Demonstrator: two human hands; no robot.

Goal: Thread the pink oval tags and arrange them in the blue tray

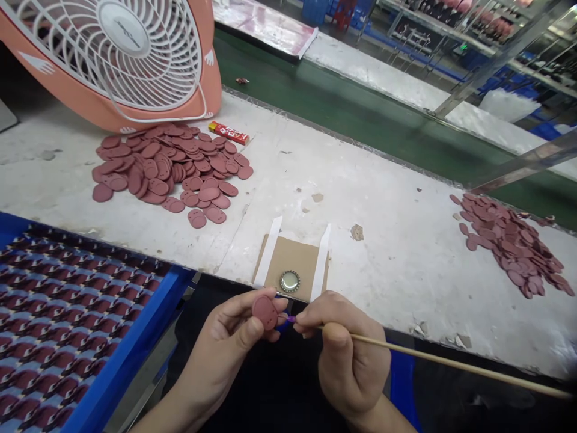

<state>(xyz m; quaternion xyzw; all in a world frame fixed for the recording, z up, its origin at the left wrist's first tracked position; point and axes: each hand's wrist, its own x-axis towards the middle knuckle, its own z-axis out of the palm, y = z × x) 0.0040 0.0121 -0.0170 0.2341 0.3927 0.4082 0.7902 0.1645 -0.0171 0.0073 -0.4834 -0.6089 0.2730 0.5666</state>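
Observation:
Between the thumb and fingers of my left hand (234, 337) is a reddish-brown oval disc (264, 311) with small dark marks near its lower end. My right hand (349, 352) grips a thin brush (406, 347) with a long pale wooden handle and a purple section near its tip. That tip reaches the disc's right edge; whether it touches cannot be made out. Just beyond my hands, a bottle cap (290, 281) lies upturned on a piece of cardboard (295, 255) held down by two white strips.
A pile of similar discs (166, 165) lies at the left beside an orange fan (130, 54) and a red-yellow packet (229, 133). Another disc pile (509, 240) is at the right. A blue tray (130, 343) of dark red figures stands lower left. A metal post (527, 162) slants at the right.

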